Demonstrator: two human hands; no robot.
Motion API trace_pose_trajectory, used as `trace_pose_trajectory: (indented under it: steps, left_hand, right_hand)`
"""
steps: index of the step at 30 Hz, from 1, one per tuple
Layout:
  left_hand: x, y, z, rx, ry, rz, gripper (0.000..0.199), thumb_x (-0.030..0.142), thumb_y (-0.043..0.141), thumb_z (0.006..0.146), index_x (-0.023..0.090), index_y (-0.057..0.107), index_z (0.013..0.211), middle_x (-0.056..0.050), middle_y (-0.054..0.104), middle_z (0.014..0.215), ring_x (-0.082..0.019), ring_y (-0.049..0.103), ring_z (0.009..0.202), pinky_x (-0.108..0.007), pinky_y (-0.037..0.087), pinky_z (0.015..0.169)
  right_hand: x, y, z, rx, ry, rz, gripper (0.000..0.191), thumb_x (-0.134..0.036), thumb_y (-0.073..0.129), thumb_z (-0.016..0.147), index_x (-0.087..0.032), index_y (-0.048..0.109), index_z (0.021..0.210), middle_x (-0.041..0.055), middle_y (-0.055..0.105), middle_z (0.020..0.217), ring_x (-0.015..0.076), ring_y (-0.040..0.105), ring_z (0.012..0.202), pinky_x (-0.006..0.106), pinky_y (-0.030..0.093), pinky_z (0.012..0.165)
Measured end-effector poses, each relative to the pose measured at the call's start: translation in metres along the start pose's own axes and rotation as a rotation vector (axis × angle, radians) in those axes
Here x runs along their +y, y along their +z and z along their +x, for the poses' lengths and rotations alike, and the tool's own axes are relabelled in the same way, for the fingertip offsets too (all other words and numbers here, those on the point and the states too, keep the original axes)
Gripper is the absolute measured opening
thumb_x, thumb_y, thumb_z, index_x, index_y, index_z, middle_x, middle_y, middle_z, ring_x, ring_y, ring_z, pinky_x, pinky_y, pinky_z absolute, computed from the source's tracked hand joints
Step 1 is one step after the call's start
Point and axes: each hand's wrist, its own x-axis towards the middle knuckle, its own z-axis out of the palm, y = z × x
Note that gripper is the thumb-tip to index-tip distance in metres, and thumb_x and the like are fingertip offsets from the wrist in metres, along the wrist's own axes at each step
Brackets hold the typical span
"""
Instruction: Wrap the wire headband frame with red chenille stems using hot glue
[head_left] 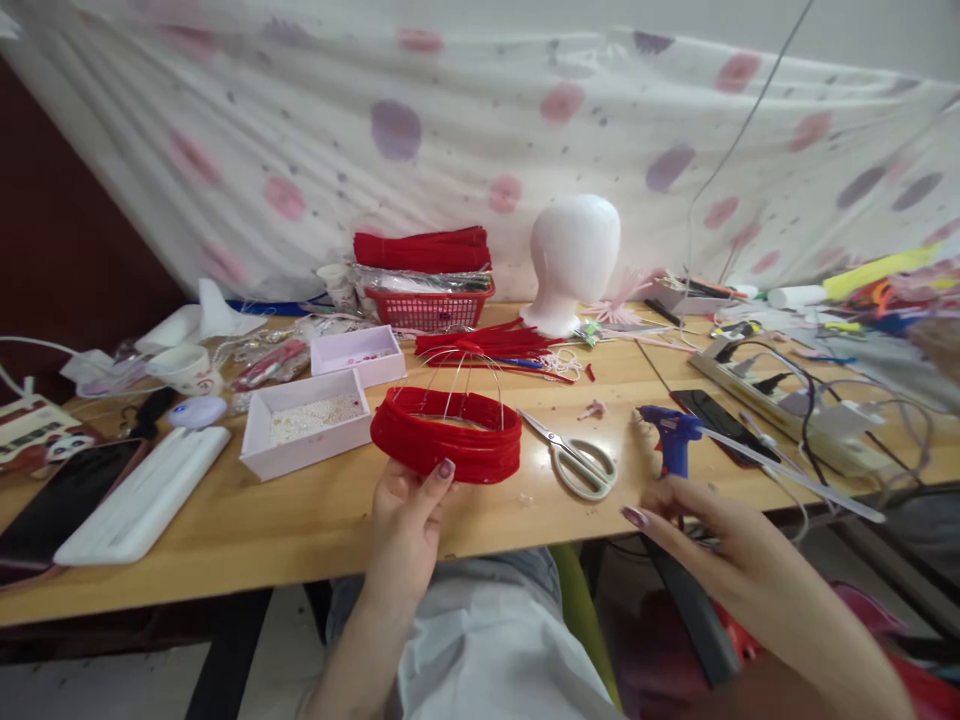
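Note:
My left hand [409,520] is closed on the near rim of a red fabric-wrapped ring [446,445], its thumb in front. Thin metal wires arch over the ring and meet at a red top, like a crown frame. My right hand [720,540] is at the table's front edge, beside the handle of a blue hot glue gun [673,435]. Its thumb stands apart from the index finger; the other fingers are mostly hidden. A long clear glue stick [795,470] juts from the gun's back. Between the hands lie scissors [581,468] with pale handles.
White boxes [259,440] with small beads stand left of the ring. Behind are a red basket [431,308], red strips [487,343] and a white foam head [574,255]. A power strip [787,425] with cables and a phone [716,425] lie right.

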Motion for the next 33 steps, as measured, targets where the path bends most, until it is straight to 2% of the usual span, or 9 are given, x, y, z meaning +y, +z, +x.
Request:
trace_pose_trajectory:
  steps: [2,3,5,7,10,17,24,29,33]
  left_hand:
    - [0.004,-0.004,0.000,-0.040,-0.007,0.042,0.047,0.019,0.094,0.054,0.020,0.071,0.095,0.002,0.075,0.082,-0.014,0.072,0.083,-0.020,0.057,0.077]
    - [0.006,-0.006,0.000,-0.052,-0.010,0.054,0.049,0.019,0.094,0.054,0.020,0.071,0.097,0.001,0.076,0.085,-0.015,0.072,0.088,-0.022,0.057,0.082]
    - [0.008,-0.009,0.000,-0.058,-0.014,0.067,0.050,0.021,0.092,0.058,0.019,0.070,0.103,-0.002,0.077,0.093,-0.018,0.072,0.094,-0.026,0.057,0.086]
    - [0.010,-0.010,0.000,-0.051,-0.019,0.070,0.051,0.025,0.091,0.061,0.018,0.069,0.106,-0.005,0.077,0.099,-0.019,0.072,0.094,-0.027,0.058,0.083]
    - [0.015,-0.008,0.000,-0.044,-0.044,0.083,0.050,0.024,0.090,0.060,0.016,0.068,0.105,-0.007,0.077,0.100,-0.019,0.073,0.091,-0.026,0.060,0.075]
    - [0.033,-0.001,0.008,-0.049,-0.074,0.098,0.045,0.017,0.090,0.057,0.015,0.069,0.097,-0.006,0.079,0.093,-0.018,0.074,0.084,-0.026,0.061,0.076]
    - [0.057,-0.002,0.035,-0.181,-0.066,0.274,0.038,0.021,0.088,0.063,0.015,0.070,0.096,-0.007,0.079,0.094,-0.020,0.074,0.085,-0.027,0.061,0.074]
    - [0.090,0.017,0.069,-0.305,-0.081,0.443,0.047,0.026,0.086,0.066,0.014,0.068,0.107,-0.010,0.078,0.100,-0.023,0.074,0.086,-0.029,0.061,0.069]
    - [0.105,0.027,0.088,-0.332,-0.130,0.555,0.051,0.030,0.086,0.066,0.016,0.067,0.111,-0.012,0.077,0.101,-0.024,0.074,0.073,-0.030,0.060,0.057]
  right_hand:
    - [-0.029,0.013,0.023,0.067,-0.255,0.104,0.018,-0.040,0.056,0.095,-0.025,0.063,0.087,0.0025,0.067,0.084,0.0198,0.064,0.078,0.033,0.051,0.071]
    - [-0.042,0.021,0.037,0.126,-0.382,0.101,0.012,-0.036,0.058,0.095,-0.026,0.063,0.090,0.0041,0.067,0.094,0.0221,0.064,0.092,0.039,0.049,0.086]
    - [-0.061,0.036,0.063,0.197,-0.532,0.023,0.006,-0.029,0.059,0.095,-0.027,0.065,0.097,0.0074,0.063,0.117,0.0274,0.056,0.115,0.050,0.039,0.102]
    - [-0.073,0.046,0.082,0.161,-0.632,-0.051,0.010,-0.025,0.059,0.095,-0.027,0.067,0.101,0.0082,0.056,0.132,0.0309,0.044,0.130,0.055,0.033,0.108]
    - [-0.085,0.054,0.097,0.047,-0.726,-0.090,0.011,-0.022,0.057,0.096,-0.025,0.067,0.098,0.0080,0.052,0.139,0.0317,0.032,0.138,0.056,0.029,0.113]
    - [-0.099,0.050,0.110,-0.084,-0.749,-0.110,0.012,-0.017,0.057,0.093,-0.024,0.066,0.090,0.0078,0.054,0.136,0.0341,0.028,0.140,0.058,0.028,0.113]
    - [-0.110,0.043,0.130,-0.128,-0.773,-0.062,0.014,-0.014,0.059,0.089,-0.023,0.068,0.086,0.0084,0.053,0.137,0.0339,0.030,0.140,0.058,0.025,0.115]
    - [-0.111,0.051,0.151,-0.103,-0.631,0.067,0.009,-0.022,0.062,0.091,-0.022,0.069,0.085,0.0085,0.056,0.136,0.0326,0.035,0.139,0.056,0.029,0.115]
    - [-0.106,0.064,0.161,-0.065,-0.519,0.207,0.011,-0.027,0.063,0.092,-0.024,0.067,0.083,0.0063,0.059,0.134,0.0317,0.041,0.136,0.057,0.031,0.113]
